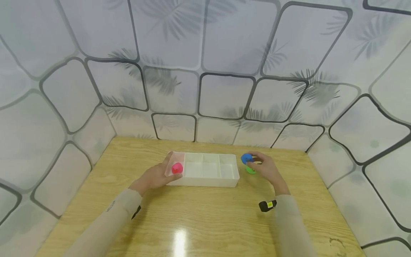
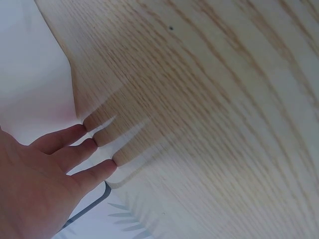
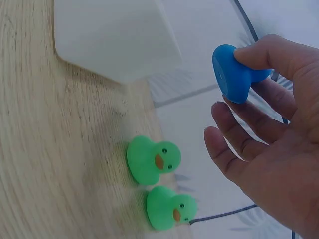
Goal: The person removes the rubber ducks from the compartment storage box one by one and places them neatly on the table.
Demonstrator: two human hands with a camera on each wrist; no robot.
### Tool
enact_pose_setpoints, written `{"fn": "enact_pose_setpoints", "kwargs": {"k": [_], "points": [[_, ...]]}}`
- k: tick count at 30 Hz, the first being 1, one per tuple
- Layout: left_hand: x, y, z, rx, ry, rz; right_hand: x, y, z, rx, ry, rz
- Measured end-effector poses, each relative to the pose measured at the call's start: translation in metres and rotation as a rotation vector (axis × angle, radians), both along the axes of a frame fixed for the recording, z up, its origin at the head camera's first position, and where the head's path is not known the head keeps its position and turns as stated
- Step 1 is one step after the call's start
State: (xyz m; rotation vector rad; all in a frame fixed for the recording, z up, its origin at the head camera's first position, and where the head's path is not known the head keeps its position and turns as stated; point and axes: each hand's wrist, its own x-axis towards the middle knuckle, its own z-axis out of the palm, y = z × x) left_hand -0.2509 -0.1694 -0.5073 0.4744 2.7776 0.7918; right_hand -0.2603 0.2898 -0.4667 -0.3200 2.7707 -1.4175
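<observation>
A white tray with several compartments in a row stands on the table. My left hand holds its left end, thumb along the front side and fingers round the far side; in the left wrist view the fingertips reach down to the tabletop. A pink rubber duck sits in the leftmost compartment, near the thumb. Off the tray's right end, my right hand pinches a blue rubber duck in the air between thumb and fingers. Below it, two green rubber ducks stand side by side on the table.
The wooden table ends at a patterned wall covering behind and at both sides. A black wrist camera sits by the right sleeve. Light glares off the tabletop near the front.
</observation>
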Motion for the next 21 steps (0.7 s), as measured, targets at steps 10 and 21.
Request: {"fn": "enact_pose_setpoints", "kwargs": {"k": [10,21], "points": [[0.001,0.001,0.000,0.003,0.000,0.001,0.009,0.030,-0.003,0.031,-0.022,-0.072],[0.002,0.000,0.000,0.006,0.021,-0.002,0.016,0.061,-0.005,0.048,-0.008,-0.133]]}}
